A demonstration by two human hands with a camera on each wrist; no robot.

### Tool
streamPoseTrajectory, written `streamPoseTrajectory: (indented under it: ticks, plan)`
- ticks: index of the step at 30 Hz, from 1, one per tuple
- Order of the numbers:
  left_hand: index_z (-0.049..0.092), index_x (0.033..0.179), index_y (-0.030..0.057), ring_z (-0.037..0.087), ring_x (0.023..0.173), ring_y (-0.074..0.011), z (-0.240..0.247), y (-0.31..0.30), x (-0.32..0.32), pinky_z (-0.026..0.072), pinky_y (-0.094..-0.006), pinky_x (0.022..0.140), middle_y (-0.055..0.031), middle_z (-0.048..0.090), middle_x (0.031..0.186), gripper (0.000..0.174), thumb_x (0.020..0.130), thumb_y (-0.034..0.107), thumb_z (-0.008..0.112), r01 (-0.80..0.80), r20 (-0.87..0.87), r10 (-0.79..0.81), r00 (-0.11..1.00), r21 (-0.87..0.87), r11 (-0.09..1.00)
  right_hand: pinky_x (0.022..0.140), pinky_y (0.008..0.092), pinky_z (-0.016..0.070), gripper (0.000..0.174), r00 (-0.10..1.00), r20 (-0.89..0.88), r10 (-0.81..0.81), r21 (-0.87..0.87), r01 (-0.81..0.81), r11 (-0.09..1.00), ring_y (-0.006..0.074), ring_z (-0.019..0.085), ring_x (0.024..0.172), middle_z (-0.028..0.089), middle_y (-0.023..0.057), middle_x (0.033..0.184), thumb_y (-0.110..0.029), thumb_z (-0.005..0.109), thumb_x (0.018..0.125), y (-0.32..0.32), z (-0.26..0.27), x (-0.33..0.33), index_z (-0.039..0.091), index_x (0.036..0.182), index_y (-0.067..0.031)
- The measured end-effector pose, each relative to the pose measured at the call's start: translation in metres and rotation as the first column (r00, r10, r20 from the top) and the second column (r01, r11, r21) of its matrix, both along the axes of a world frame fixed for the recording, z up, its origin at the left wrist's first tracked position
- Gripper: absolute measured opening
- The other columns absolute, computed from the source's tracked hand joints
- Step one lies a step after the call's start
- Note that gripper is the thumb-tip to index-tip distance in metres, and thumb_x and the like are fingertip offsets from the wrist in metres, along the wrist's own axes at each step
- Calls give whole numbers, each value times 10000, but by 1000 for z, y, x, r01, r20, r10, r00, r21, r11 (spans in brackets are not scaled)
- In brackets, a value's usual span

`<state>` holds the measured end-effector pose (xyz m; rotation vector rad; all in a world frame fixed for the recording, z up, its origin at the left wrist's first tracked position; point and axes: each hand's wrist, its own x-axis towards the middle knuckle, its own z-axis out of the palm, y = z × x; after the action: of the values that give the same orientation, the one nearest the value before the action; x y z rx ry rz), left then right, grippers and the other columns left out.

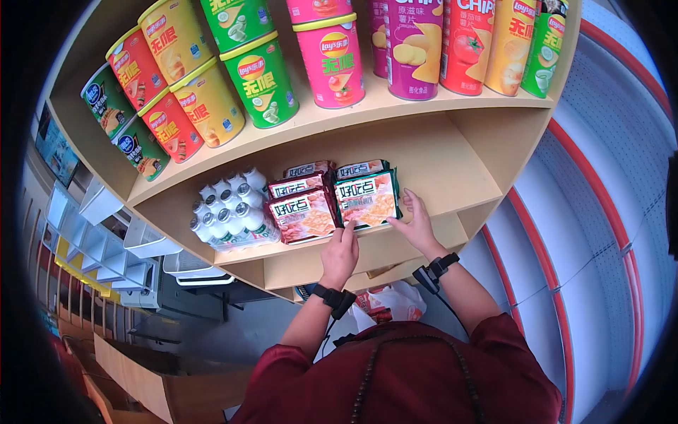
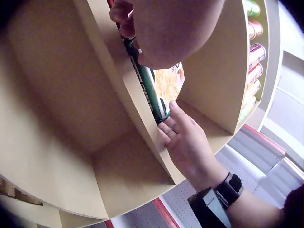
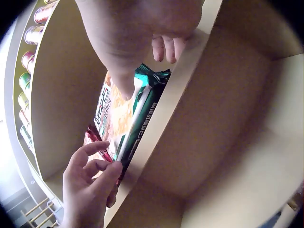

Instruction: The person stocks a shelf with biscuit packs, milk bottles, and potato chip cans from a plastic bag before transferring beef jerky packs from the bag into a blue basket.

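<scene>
A green-edged biscuit packet leans upright at the shelf's front edge, another green packet behind it. Beside it stand maroon biscuit packets in a row going back. My left hand is at the front packet's lower left corner, its bent fingers and thumb touching the edge in the right wrist view. On the other side, my right hand has its thumb at the lower right corner, seen in the left wrist view on the green packet. The other right fingers extend loosely past the packet's side.
Shrink-wrapped white bottles stand left of the packets. Chip canisters line the upper shelf. A side panel bounds the compartment on the right. Below hangs a white plastic bag; red-edged shelves stand at right.
</scene>
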<state>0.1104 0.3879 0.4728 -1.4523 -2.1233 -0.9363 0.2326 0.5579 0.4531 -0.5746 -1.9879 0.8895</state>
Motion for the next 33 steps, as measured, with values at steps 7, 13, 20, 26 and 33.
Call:
streamPoseTrajectory:
  ticks: [7,13,20,26,33]
  plan:
    - [582,1080,83,581,623,-274,-5,-6,5,477,-374,514,-98,552,781,267,816,116,571,67,9,-67,998,15,998,857,340,436,622,991,-64,-121,18,123,992,235,519,1034,514,129,1104,-173,747,714,-13,7,25,439,1235,-33]
    - [597,997,74,584,640,-285,-11,-29,3,485,-376,553,-105,562,790,204,795,98,592,145,36,-145,989,12,989,831,340,450,456,960,47,-275,-103,278,955,237,551,992,550,123,1070,-147,707,741,-28,-1,91,510,1137,-32]
    - [612,901,49,597,699,-308,-29,-81,-14,484,-379,594,-130,582,811,123,779,48,597,219,77,-217,973,-12,976,704,305,468,231,826,130,-549,-95,562,822,203,586,846,593,97,943,-117,657,774,-91,-1,202,601,987,-45]
    - [605,895,22,571,695,-286,-60,-107,-22,470,-367,609,-129,568,795,101,800,21,570,359,185,-332,925,-133,924,734,339,475,194,544,151,-825,108,821,561,263,586,862,583,124,934,-93,634,781,-195,41,294,590,963,-41]
    - [614,915,25,531,622,-207,-87,-80,30,431,-311,544,-87,557,756,117,843,102,564,611,157,-592,791,-148,778,751,364,468,175,60,131,-990,250,964,92,305,576,869,576,120,910,-79,633,772,-360,77,376,585,938,-48]
